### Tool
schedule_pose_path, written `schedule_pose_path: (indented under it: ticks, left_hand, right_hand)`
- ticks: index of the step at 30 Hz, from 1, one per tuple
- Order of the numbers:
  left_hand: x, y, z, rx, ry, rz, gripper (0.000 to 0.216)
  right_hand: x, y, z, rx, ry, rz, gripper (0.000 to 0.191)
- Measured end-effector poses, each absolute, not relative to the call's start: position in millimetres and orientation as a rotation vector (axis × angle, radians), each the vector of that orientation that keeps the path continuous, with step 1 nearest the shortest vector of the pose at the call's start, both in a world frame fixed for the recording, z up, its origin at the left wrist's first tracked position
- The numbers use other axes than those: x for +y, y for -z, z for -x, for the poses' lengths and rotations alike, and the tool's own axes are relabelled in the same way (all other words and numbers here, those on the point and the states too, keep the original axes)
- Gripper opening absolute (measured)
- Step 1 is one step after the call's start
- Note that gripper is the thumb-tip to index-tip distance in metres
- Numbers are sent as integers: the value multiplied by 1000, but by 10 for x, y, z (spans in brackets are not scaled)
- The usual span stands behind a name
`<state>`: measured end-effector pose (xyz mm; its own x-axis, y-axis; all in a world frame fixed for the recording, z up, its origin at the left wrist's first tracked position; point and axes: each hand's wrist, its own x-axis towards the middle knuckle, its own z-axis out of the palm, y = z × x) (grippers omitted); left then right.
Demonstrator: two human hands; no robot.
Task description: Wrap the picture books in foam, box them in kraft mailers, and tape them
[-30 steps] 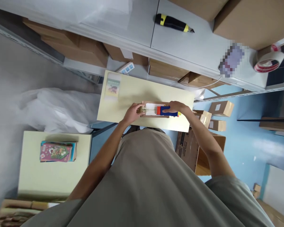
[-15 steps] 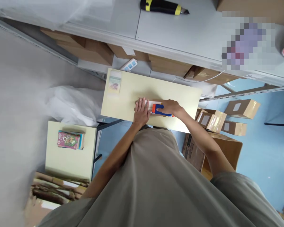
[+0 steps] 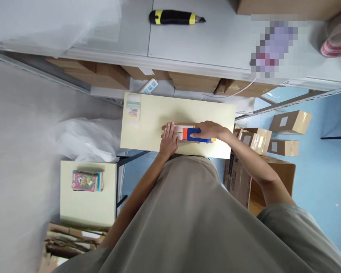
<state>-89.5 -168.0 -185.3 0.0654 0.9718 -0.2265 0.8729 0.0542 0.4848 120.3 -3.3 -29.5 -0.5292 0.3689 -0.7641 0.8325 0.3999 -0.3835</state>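
The blue tool (image 3: pixel 202 138) was clamped in the right hand (image 3: pixel 209 130), its long axis aligned with the box (image 3: pixel 180 132) on the table (image 3: pixel 144 134); the box's left end was covered by the flat left hand (image 3: pixel 169 141).

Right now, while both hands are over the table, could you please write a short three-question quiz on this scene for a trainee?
1. Which hand grips the blue-and-orange object? A) left; B) right; C) both.
2. True or false: the black-and-yellow cutter lies on the floor.
3. Fill in: the stack of books rests on a small pale table to the person's ____.

Key: 1. B, the right hand. 2. False; the cutter lies on the gray shelf. 3. left.
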Motion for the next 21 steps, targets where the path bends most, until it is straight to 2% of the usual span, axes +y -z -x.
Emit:
schedule_pose_path:
  ticks: [12,21]
  left_hand:
    - [-1665,1913,850,1809,-258,-1847,77]
    - [-1663,1932,843,1841,-214,-1885,78]
  right_hand:
    - [292,-134,-2384,1807,969,-1221,78]
    - [166,495,-2274,1767,767,-1251,84]
